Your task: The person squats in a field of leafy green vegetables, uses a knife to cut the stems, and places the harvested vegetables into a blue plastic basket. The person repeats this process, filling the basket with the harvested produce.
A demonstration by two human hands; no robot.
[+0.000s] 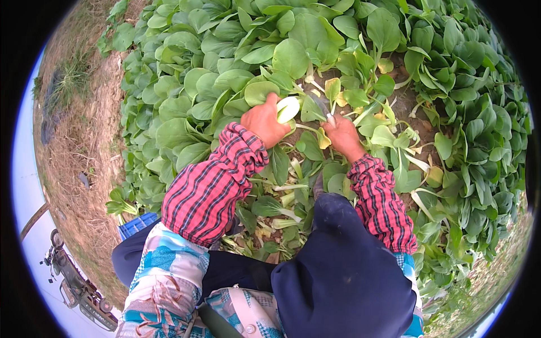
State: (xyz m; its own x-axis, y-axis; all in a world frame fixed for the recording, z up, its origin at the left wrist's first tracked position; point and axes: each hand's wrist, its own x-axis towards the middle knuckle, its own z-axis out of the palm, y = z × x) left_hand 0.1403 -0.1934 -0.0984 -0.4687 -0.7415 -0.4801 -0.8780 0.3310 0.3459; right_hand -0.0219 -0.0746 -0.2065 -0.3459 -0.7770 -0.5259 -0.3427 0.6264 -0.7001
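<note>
My left hand (267, 121) is closed around a leafy green, a bok choy plant (288, 110), whose pale cut base faces right. Just to the right, my right hand (343, 136) grips a knife (331, 119) by its light handle, with the blade pointing up and left among the leaves. Part of the blade is hidden by foliage. Loose and yellowed leaves (332, 88) lie around both hands.
Dense bok choy rows (181, 84) stand at the upper left, with more (477, 105) on the right. Trimmed leaves (291, 186) litter the soil by my legs. A blue plastic crate (137, 226) holding greens is at the left. A three-wheeled cargo vehicle (78, 283) stands beyond the dry grass.
</note>
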